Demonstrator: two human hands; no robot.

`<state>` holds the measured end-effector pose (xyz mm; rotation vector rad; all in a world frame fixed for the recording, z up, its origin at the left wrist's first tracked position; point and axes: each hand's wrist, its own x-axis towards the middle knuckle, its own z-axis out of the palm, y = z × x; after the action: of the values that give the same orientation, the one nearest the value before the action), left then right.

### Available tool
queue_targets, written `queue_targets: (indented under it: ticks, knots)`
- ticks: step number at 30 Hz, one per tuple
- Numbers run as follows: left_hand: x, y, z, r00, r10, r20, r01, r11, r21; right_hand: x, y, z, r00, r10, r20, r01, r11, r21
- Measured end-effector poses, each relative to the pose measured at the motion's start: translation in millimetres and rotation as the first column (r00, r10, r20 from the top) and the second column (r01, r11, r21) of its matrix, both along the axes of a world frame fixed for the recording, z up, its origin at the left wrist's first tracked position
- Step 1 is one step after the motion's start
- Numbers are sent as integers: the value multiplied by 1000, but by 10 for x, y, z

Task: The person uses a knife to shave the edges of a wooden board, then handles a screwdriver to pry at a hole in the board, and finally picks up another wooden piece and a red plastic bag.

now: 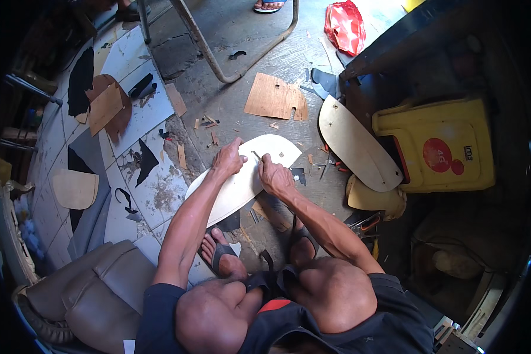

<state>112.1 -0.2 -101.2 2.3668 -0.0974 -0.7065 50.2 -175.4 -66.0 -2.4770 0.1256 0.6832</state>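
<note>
A pale, round-ended board (242, 187) lies tilted across the space in front of my feet. My left hand (229, 158) grips its left edge, thumb on the upper face and the other fingers partly hidden. Over the same board, my right hand (275, 176) is closed around a thin dark tool (255, 154), whose tip meets the surface; most of it is hidden in the fist, so its exact kind cannot be made out. A small square mark or hole (282, 154) shows near the board's rounded far end.
A similar long board (360, 144) leans by a yellow plastic container (448, 150) on the right. Beyond my hands lie a brown plywood piece (274, 97) and a metal chair frame (215, 65). Scraps litter the left tiles, near brown cushions (109, 283). Pliers-like orange handles (370, 223) lie right.
</note>
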Motion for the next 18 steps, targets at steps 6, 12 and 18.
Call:
queue_targets:
  ticks: [6,12,18]
  knots:
    - [22,4,-11,999,13,-34,-14,999,-40,-13,100,-143,999,-10,32,11,999,-41]
    - [42,-4,76,998,25,-51,-27,999,-47,13,135,-93,1000,1,20,1,997,-76]
    - [41,41,-18,998,48,-47,-51,996,-75,11,183,-53,999,32,22,-30,995,-93]
